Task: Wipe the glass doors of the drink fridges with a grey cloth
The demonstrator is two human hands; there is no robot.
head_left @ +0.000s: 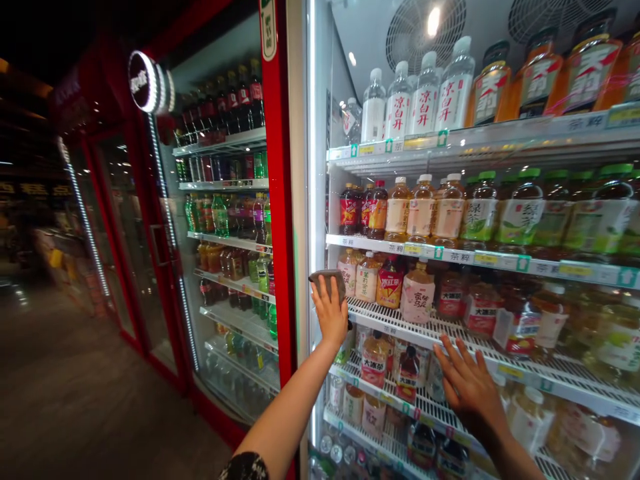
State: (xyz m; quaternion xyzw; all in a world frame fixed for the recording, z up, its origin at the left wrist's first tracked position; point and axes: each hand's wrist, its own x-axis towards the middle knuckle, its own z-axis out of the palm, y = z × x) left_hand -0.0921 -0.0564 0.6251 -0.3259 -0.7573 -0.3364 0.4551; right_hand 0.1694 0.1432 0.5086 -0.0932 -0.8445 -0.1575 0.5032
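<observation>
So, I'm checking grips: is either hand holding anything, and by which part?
The left hand presses a grey-brown cloth by its outer face, fingers spread, not pinching it; the right hand holds nothing.

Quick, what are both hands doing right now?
Left hand: open, fingers extended flat over a dark cloth.
Right hand: open, nothing visible in it, in front of a drinks shelf; whether it touches anything, I can't tell.

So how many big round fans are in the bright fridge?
2. One round fan is at the top, above the clear bottles; the second fan is to its right, partly cut off. More could be hidden.
</observation>
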